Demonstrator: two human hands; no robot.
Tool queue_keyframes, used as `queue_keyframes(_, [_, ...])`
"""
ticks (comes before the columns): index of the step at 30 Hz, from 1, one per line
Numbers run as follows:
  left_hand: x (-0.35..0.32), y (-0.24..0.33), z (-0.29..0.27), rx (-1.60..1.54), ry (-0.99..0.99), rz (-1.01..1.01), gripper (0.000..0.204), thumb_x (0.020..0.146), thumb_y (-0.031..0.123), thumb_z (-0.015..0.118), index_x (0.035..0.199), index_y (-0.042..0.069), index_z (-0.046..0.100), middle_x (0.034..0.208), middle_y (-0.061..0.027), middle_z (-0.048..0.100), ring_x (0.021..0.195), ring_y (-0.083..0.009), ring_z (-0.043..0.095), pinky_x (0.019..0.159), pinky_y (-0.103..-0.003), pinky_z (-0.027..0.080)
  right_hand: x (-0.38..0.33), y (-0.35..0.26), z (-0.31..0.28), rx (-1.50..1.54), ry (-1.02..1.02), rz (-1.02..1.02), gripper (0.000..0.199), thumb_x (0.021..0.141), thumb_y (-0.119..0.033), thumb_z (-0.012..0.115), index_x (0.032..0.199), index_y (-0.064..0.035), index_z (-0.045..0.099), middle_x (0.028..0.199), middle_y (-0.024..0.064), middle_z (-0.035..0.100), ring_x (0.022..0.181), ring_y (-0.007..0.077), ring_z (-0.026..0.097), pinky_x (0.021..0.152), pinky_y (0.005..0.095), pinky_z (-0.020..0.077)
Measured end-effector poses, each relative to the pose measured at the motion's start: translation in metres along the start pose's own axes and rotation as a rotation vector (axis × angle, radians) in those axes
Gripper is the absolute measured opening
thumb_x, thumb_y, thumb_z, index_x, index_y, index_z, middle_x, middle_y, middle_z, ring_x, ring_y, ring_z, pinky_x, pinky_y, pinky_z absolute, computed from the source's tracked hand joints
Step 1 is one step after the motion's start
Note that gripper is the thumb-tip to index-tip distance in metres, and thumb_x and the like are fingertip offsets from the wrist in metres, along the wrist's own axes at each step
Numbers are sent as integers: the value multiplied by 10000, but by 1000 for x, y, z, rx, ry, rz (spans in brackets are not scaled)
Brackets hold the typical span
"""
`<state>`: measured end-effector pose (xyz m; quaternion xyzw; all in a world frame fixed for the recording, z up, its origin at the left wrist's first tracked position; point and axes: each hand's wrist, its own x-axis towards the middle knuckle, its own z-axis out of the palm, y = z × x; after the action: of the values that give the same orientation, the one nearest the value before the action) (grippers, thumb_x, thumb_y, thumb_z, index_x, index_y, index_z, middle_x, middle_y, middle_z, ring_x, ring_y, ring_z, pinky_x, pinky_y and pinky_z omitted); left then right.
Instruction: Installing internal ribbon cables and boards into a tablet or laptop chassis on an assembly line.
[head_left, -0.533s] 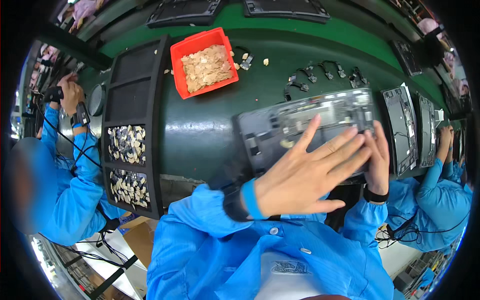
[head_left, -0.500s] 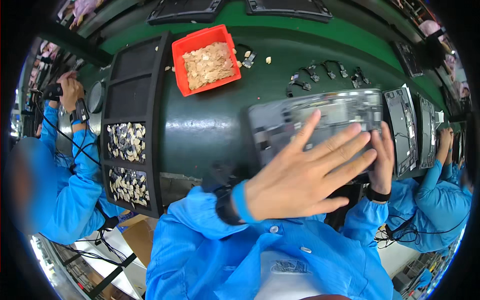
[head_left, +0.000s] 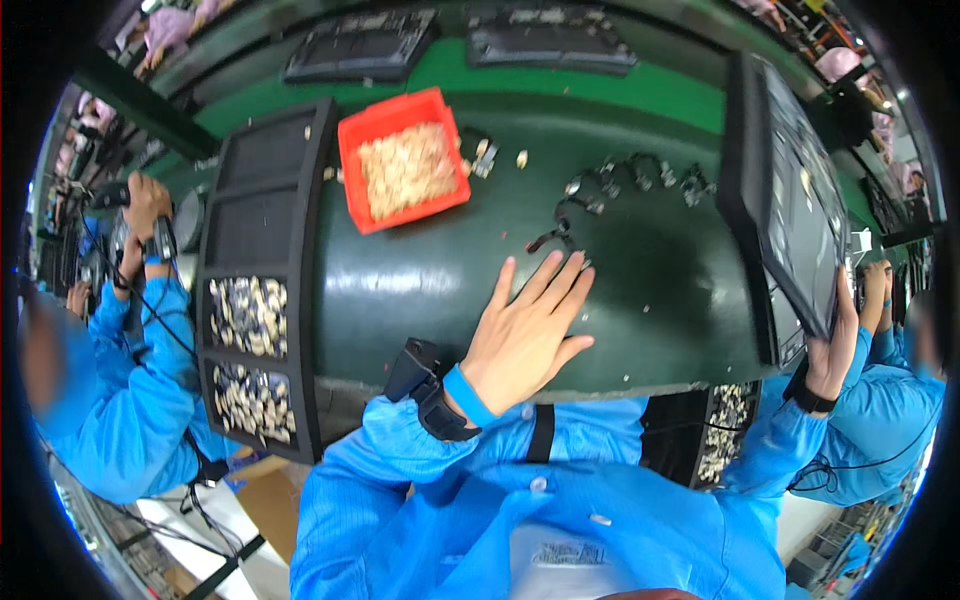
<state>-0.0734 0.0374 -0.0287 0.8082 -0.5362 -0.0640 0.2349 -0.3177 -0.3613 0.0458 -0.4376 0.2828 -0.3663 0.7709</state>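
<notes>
Head view: my left hand (head_left: 528,335) spreads empty over the bench (head_left: 660,290), my right hand (head_left: 828,365) holds the tilted dark panel (head_left: 795,190) by its near end at the right, probably stiff yet fragile, best gripped by its rim.

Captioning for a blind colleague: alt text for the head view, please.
A person's right hand holds a tilted dark panel at the right of a green bench; the left hand is spread, palm down, near small cabled parts. Beyond sits a red bin of pale pieces.
</notes>
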Motion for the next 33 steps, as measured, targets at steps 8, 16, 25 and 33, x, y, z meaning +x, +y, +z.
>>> queue_keyframes(8, [41, -37, -8, 210, 128, -21, 777, 997, 456, 592, 1617, 97, 291, 1598, -131, 440, 1511, -326, 353, 1209, -682, 159, 202, -24, 47, -190, -224, -12, 259, 1036, -190, 617, 1235, -30, 657, 1130, 105, 736, 968, 217, 718, 900, 370, 568])
queue_keyframes(16, [44, -51, 4, 116, 155, 7, 632, 988, 317, 614, 1568, 156, 421, 1608, -99, 424, 1519, -288, 348, 1204, -674, 200, 374, 16, 45, -415, -85, -9, 471, 1024, -202, 614, 1452, -27, 529, 1181, 124, 711, 979, 247, 708, 904, 418, 571])
queue_keyframes(25, [59, -44, -6, 37, 176, -42, 646, 968, 259, 641, 1573, 184, 426, 1603, -92, 433, 1528, -292, 337, 1202, -718, 114, 378, 61, 195, -1871, 19, -771, 453, 950, -335, 591, 1263, -14, 653, 1235, 262, 685, 1121, 469, 652, 980, 509, 522])
queue_keyframes(33, [60, -40, -5, -10, 170, -4, 638, 930, 184, 671, 1537, 156, 477, 1582, -96, 453, 1526, -281, 343, 1213, -694, 139, 288, 191, 372, -1953, -590, -220, 847, 925, -729, 465, 1243, 17, 710, 1294, 250, 679, 1206, 419, 647, 1063, 482, 485])
